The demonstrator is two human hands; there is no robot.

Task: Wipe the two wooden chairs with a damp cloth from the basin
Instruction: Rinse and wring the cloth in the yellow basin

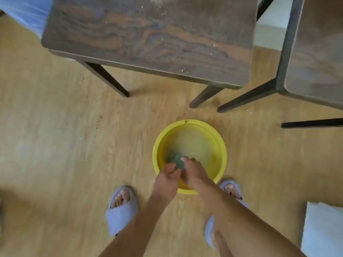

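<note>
A yellow basin (220, 143) of cloudy water stands on the floor in front of my feet. Both hands reach into its near side. My left hand (169, 174) and my right hand (193, 169) hold a greenish cloth (177, 160) that lies partly under the water. One dark wooden chair seat (148, 38), with pale crumbs on it, is just beyond the basin. The second chair seat (313, 52) is at the upper right, cut off by the frame edge.
The floor is light wood laminate with small crumbs scattered left of the basin. Dark chair legs (107, 78) slant down towards the basin. My feet in pale slippers (121, 210) flank the basin. A white object (323, 229) sits at the lower right.
</note>
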